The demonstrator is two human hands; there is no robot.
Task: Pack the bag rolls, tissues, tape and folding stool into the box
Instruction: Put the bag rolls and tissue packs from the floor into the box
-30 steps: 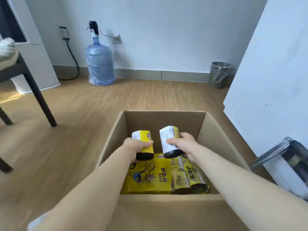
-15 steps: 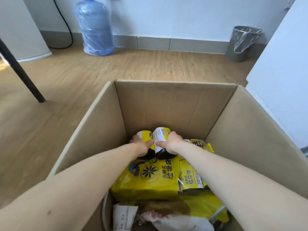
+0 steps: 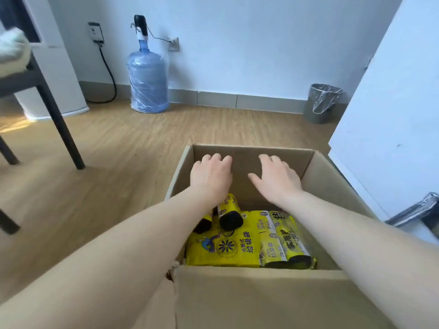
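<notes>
An open cardboard box (image 3: 261,295) stands on the wooden floor in front of me. Inside lie yellow packs of bag rolls (image 3: 225,245), with two loose black rolls in yellow labels (image 3: 229,213) resting on top at the left. A wrapped pair of rolls (image 3: 285,241) lies along the right side. My left hand (image 3: 211,175) and my right hand (image 3: 276,178) hover over the far half of the box, palms down, fingers spread, holding nothing. Tissues, tape and stool are not visible.
A blue water bottle (image 3: 147,77) with a pump stands against the back wall. A lined grey bin (image 3: 322,103) sits at the back right. A dark chair leg (image 3: 64,129) is at the left, a white cabinet (image 3: 392,110) at the right with a metal object (image 3: 418,210) beside it.
Both hands let go of the two loose rolls, which now lie in the box, and rose up with fingers spread. The camera pulled back and up.
</notes>
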